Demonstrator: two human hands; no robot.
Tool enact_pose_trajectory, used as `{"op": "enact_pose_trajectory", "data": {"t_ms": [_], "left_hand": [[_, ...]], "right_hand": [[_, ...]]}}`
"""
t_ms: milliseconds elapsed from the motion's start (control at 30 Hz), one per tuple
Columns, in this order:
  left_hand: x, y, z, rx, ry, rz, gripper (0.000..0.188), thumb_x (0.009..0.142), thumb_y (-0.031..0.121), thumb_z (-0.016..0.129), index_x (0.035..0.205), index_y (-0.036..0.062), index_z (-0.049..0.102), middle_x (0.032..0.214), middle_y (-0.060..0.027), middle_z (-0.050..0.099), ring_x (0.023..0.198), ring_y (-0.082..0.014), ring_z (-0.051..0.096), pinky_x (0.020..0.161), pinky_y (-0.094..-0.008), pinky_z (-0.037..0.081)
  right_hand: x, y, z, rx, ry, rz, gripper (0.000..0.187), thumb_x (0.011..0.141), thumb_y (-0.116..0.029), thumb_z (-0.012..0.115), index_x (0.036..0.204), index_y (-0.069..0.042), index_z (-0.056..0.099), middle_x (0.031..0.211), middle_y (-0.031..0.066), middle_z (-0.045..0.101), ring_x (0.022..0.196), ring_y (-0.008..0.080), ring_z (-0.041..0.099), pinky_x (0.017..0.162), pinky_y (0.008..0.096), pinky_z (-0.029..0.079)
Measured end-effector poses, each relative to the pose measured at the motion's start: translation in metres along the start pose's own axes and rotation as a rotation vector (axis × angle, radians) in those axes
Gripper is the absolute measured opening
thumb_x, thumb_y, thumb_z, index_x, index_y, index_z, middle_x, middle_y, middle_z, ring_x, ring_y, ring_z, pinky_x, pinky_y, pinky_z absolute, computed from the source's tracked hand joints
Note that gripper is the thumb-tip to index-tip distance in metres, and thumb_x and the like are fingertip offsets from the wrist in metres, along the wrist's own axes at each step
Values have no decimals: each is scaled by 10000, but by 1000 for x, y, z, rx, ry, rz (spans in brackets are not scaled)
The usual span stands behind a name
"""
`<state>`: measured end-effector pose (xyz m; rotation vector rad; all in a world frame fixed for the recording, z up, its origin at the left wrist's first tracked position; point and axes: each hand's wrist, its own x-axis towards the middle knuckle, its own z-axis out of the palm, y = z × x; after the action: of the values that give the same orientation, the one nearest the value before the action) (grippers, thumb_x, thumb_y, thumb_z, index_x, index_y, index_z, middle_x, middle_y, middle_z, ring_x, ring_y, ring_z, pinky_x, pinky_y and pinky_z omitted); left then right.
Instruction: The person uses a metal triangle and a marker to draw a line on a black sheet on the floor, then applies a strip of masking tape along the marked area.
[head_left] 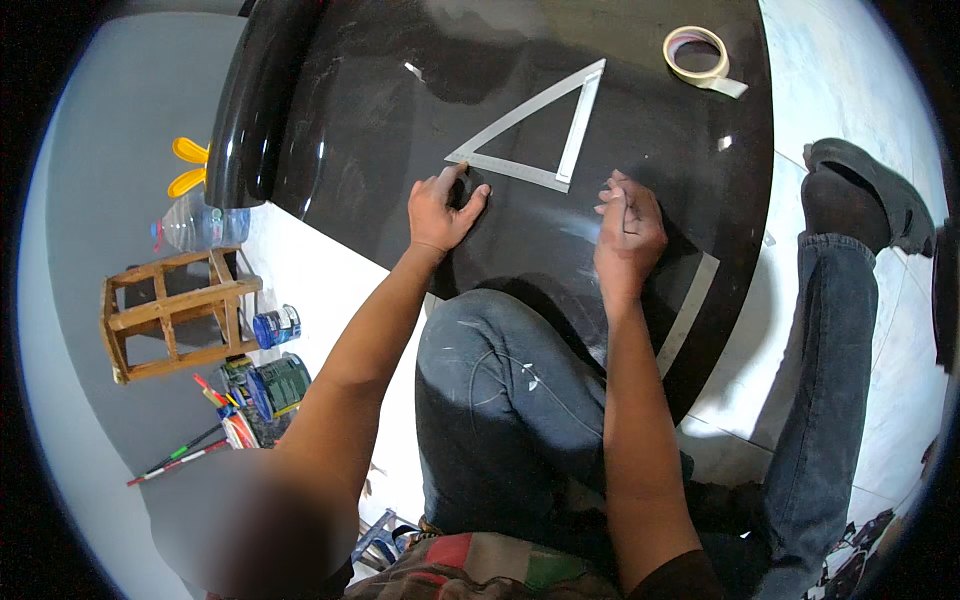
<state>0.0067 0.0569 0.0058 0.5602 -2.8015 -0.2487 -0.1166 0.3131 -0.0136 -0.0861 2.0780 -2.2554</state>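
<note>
A pale, flat triangular set square (510,168) with an open middle lies on a glossy dark curved panel (380,130). My left hand (447,207) rests at its left corner, index fingertip touching it and thumb spread apart. To the right of the set square, my right hand (630,225) is closed just over the panel. Its fingers are pinched together, and whatever they may hold cannot be made out. A roll of cream masking tape (697,57) sits at the panel's far right, its loose end sticking out.
A pale straight strip (690,312) lies near the panel's right edge. My bent knee (480,350) is against the near side. On the left stand a wooden stool (180,310), paint cans (278,385) and a clear plastic bottle (195,222). My shod foot (870,190) is at right.
</note>
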Motion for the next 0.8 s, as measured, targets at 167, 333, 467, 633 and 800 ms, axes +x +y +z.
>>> {"op": "enact_pose_trajectory", "data": {"t_ms": [167,333,467,633,800], "left_hand": [[5,6,-6,-21,50,-6,509,842,439,896,1195,85,802,1068,-117,741,991,-300,675,872,-425,472],[-3,2,-4,-44,199,31,527,779,480,921,1148,119,815,1366,-113,677,1300,-339,575,1091,-519,384],[-5,-5,0,-118,193,43,519,768,467,905,1136,110,829,1398,-81,681,1379,-315,555,1160,-524,317],[-4,-7,-2,-156,90,7,569,738,431,933,1181,100,796,1386,-67,705,1363,-310,586,1157,-532,315],[-5,-13,2,-228,128,2,631,710,372,957,1251,106,770,1348,-73,732,1330,-314,623,1134,-534,326]], "right_hand": [[2,0,0,-45,22,27,197,1066,-34,641,1200,28,771,1095,143,768,944,219,780,840,315,654],[-12,-42,31,-391,-141,-227,180,945,-47,749,1118,-8,780,989,129,771,867,215,771,775,364,605],[-18,-47,94,-267,-469,-252,116,932,-68,753,1010,17,752,938,155,760,812,246,766,747,370,593],[-1,-12,140,-253,-501,-149,144,939,-77,742,1029,36,747,910,180,801,820,222,806,743,344,604],[-7,21,140,-193,-484,-98,163,940,-84,768,1057,29,771,959,182,819,874,174,806,771,331,612]]}}
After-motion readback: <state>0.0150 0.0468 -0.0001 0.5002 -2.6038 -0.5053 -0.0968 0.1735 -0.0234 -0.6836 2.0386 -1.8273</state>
